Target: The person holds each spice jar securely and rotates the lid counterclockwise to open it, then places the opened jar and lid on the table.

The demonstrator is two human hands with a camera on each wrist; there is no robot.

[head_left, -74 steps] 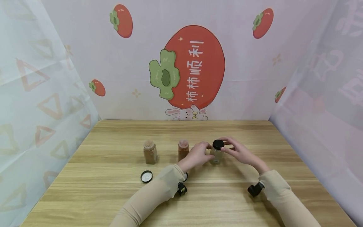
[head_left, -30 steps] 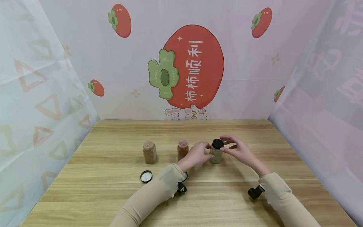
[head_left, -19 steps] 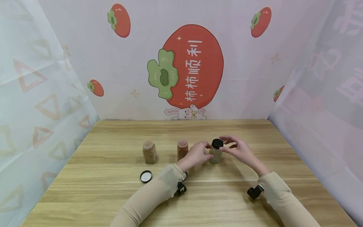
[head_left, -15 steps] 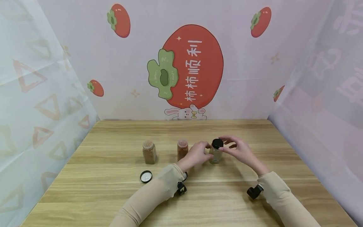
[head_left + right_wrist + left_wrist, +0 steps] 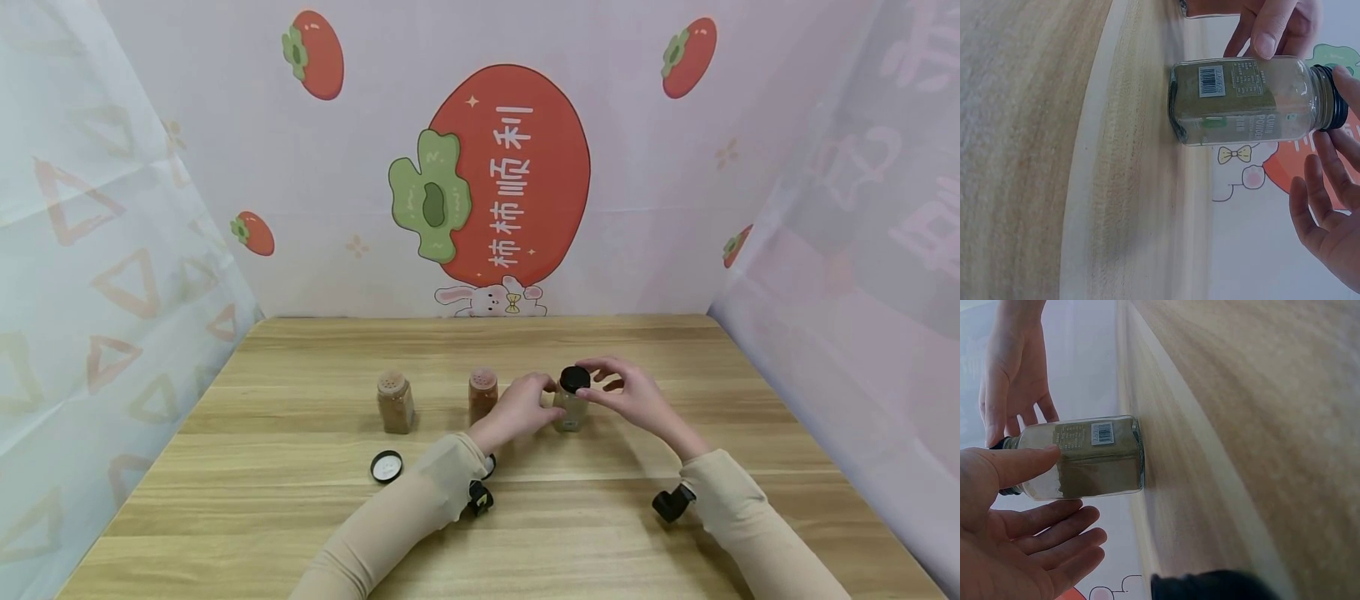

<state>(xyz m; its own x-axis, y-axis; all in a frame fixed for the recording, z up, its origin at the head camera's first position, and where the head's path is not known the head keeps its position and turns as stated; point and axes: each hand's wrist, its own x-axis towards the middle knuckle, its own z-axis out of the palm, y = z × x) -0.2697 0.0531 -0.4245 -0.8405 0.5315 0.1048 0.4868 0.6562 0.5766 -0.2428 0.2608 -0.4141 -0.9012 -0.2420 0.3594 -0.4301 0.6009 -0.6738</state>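
A square glass spice jar (image 5: 572,412) of brownish powder stands upright on the table, its black screw cap (image 5: 575,379) on top. My left hand (image 5: 521,408) holds the jar's body from the left; in the left wrist view its thumb (image 5: 1029,464) lies across the glass, the fingers on the other side. From the right, my right hand (image 5: 633,398) pinches the cap between thumb and index finger, its other fingers loosely bent. The right wrist view shows the cap (image 5: 1334,99) seated at the jar's neck, with a barcode label (image 5: 1212,81) on the side.
Left of my hands stand a jar of reddish powder (image 5: 483,396), partly behind my left hand, and a jar of tan powder (image 5: 396,408), both with perforated tops. A black cap with white lining (image 5: 387,467) lies in front; another cap (image 5: 490,467) is mostly hidden by my left sleeve.
My right thumb and index finger have shifted slightly leftward around the cap. The left hand keeps its hold, and the jar stays in place.
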